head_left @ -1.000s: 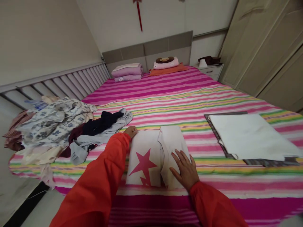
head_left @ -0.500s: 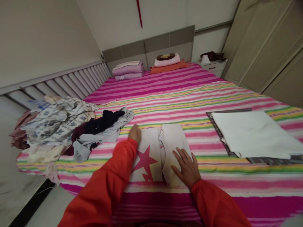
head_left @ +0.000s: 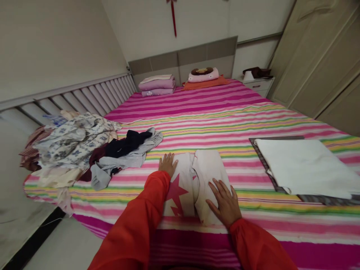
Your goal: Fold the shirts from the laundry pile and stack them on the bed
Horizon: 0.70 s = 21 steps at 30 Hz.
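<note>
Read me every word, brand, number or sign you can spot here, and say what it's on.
No readable words, brands or numbers anywhere.
The pink star on the folded white cloth is a printed shape, not lettering.
A tiny pale mark on the dark garment is too small to read.

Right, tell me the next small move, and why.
Perhaps smooth the pink-starred left panel of the folded white cloth garment with the left hand: that panel looks slightly rumpled, while the right hand rests on the right panel.
</note>
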Motion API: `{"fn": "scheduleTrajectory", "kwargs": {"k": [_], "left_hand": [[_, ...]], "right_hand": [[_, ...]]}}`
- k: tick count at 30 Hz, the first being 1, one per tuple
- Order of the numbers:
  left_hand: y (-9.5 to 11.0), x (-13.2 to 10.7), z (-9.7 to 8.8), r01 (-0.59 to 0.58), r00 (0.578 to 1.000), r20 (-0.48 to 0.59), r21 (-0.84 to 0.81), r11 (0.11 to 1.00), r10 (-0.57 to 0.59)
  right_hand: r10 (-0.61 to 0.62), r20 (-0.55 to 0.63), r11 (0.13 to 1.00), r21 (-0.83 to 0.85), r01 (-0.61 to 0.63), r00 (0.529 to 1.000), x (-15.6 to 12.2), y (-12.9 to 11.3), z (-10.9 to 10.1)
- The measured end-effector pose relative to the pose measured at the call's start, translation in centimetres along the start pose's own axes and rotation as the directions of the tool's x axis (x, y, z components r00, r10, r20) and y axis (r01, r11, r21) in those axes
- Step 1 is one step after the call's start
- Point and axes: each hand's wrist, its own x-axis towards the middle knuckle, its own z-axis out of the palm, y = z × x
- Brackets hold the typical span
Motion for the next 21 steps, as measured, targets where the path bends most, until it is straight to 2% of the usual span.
{"fn": "scheduleTrajectory", "kwargs": {"k": [4,7,9,12,14,17,19,21], "left_hand": [[-1.2,0.7,-0.7,0.06,0.998,0.005,0.009,0.998,-0.06],[-1.2,-1.0,-0.9,0.043,0.999,-0.002,0.023,0.999,-0.043],[-1.0,-3.3,-0.5,-0.048,0.999,-0.022,0.041,0.998,0.049],[-0.7,-8.4,1.3,-0.195,0.978,-0.051,0.099,0.976,0.201],[-0.7,-12.4,2.9,-0.229,0.971,-0.032,0.139,0.964,0.235],[-1.1,-17.6,4.7,-0.25,0.968,0.066,0.139,0.958,0.243],[-1.3,-19.7,5.0,-0.268,0.957,0.141,0.087,0.959,0.255],[-1.0,-20.1,4.4,-0.263,0.951,0.169,0.003,0.965,0.258]], "right_hand": [[0.002,0.007,1.0,0.004,-0.002,1.0,0.0,0.0,0.0],[0.001,-0.015,1.0,-0.002,-0.001,1.0,0.0,0.0,0.1],[-0.001,-0.02,1.0,-0.001,0.001,1.0,0.0,0.0,0.1],[-0.007,-0.019,1.0,0.008,0.007,1.0,0.0,0.0,0.2],[-0.007,-0.024,1.0,0.011,0.007,1.0,0.0,0.1,0.3],[-0.006,-0.017,1.0,0.027,0.007,1.0,0.0,0.2,0.3],[-0.015,-0.006,0.998,0.062,0.015,1.0,0.0,0.2,0.2],[0.008,-0.02,0.992,0.125,-0.006,1.0,-0.2,0.3,0.2]]}}
